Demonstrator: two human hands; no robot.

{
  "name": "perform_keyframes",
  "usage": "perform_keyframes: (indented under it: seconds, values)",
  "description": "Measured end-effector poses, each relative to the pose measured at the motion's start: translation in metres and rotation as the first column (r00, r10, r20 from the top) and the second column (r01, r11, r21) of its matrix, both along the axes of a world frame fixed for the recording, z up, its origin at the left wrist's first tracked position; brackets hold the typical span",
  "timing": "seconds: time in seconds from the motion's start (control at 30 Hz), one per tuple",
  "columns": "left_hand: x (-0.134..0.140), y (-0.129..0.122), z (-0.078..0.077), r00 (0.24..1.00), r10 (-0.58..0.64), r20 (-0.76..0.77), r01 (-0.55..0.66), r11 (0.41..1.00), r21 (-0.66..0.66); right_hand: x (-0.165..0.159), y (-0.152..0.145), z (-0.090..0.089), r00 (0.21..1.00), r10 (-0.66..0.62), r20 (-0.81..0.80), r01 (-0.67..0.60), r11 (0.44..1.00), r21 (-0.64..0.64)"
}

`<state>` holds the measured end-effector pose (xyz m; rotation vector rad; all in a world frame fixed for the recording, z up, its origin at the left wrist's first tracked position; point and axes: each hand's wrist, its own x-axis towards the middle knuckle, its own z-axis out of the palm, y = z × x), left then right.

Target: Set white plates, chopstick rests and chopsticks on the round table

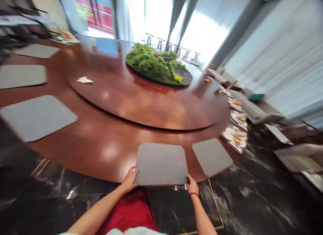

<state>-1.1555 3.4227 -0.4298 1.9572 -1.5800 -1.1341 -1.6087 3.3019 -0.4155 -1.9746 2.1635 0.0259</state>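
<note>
A grey placemat (161, 164) lies at the near edge of the large round wooden table (106, 150). My left hand (130, 178) pinches the mat's left side near its lower corner. At the opposite lower corner my right hand (192, 186), with a dark band at the wrist, grips the mat's right side. Both hands are closed on the mat, with the thumbs near its top face. Just right of it lies another grey placemat (212, 157), apart from the one in my hands.
Several more placemats (39, 117) lie along the table's left side. A raised turntable (151, 108) bears a green miniature garden (156, 65) and a crumpled white cloth or tissue (84, 80). Plates with folded beige napkins (238, 138) line the right edge. Sofas (249, 102) stand beyond.
</note>
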Motion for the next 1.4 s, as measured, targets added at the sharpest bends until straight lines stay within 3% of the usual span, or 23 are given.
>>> perform_keyframes:
  seconds: [0.1, 0.17, 0.23, 0.33, 0.4, 0.43, 0.57, 0.7, 0.83, 1.0, 1.1, 1.17, 1.3, 1.33, 1.4]
  values:
    - [0.024, 0.007, 0.007, 0.994, 0.101, -0.04, -0.101, 0.995, -0.012, 0.043, -0.007, -0.003, 0.993, -0.034, -0.109, 0.028, 0.998, -0.055]
    - [0.057, 0.027, 0.01, 0.986, 0.148, -0.077, -0.151, 0.988, -0.034, 0.107, 0.001, -0.004, 0.992, 0.051, -0.112, -0.064, 0.991, -0.115]
    - [0.099, 0.059, 0.012, 0.973, 0.201, -0.112, -0.207, 0.977, -0.053, 0.193, 0.022, -0.008, 0.964, 0.261, -0.041, -0.264, 0.959, -0.103]
    - [0.171, 0.122, 0.014, 0.938, 0.322, -0.127, -0.329, 0.943, -0.044, 0.339, 0.066, -0.02, 0.817, 0.567, 0.107, -0.565, 0.824, -0.051]
    - [0.218, 0.168, 0.012, 0.901, 0.417, -0.121, -0.423, 0.906, -0.027, 0.428, 0.095, -0.03, 0.743, 0.647, 0.172, -0.655, 0.755, -0.011]
    - [0.241, 0.191, 0.009, 0.875, 0.467, -0.128, -0.474, 0.88, -0.026, 0.466, 0.107, -0.035, 0.734, 0.653, 0.185, -0.666, 0.746, 0.007]
    - [0.324, 0.268, -0.001, 0.751, 0.625, -0.213, -0.646, 0.762, -0.039, 0.577, 0.133, -0.044, 0.817, 0.565, 0.119, -0.569, 0.823, -0.001]
    - [0.398, 0.303, -0.006, 0.683, 0.693, -0.23, -0.714, 0.7, -0.011, 0.643, 0.133, -0.038, 0.929, 0.369, 0.022, -0.368, 0.93, -0.009]
    - [0.468, 0.289, -0.011, 0.677, 0.695, -0.243, -0.714, 0.7, 0.01, 0.682, 0.124, -0.03, 0.963, 0.269, -0.034, -0.269, 0.963, -0.015]
    - [0.573, 0.236, -0.018, 0.745, 0.627, -0.227, -0.644, 0.765, -0.002, 0.692, 0.111, -0.039, 0.966, 0.225, -0.127, -0.242, 0.96, -0.14]
    - [0.651, 0.204, -0.012, 0.795, 0.59, -0.141, -0.598, 0.801, -0.024, 0.697, 0.099, -0.048, 0.973, 0.192, -0.129, -0.21, 0.967, -0.147]
    - [0.706, 0.183, -0.004, 0.819, 0.568, -0.083, -0.572, 0.82, -0.037, 0.716, 0.089, -0.047, 0.991, 0.079, -0.106, -0.095, 0.983, -0.155]
    - [0.822, 0.127, 0.011, 0.852, 0.521, 0.055, -0.519, 0.854, -0.046, 0.808, 0.067, -0.029, 0.976, -0.216, -0.028, 0.212, 0.973, -0.095]
    - [0.851, 0.108, 0.014, 0.851, 0.502, 0.154, -0.5, 0.864, -0.055, 0.838, 0.063, -0.023, 0.98, -0.198, 0.001, 0.198, 0.979, -0.044]
    - [0.908, 0.066, 0.017, 0.837, 0.474, 0.274, -0.473, 0.878, -0.076, 0.901, 0.061, -0.014, 0.993, -0.052, 0.101, 0.045, 0.997, 0.068]
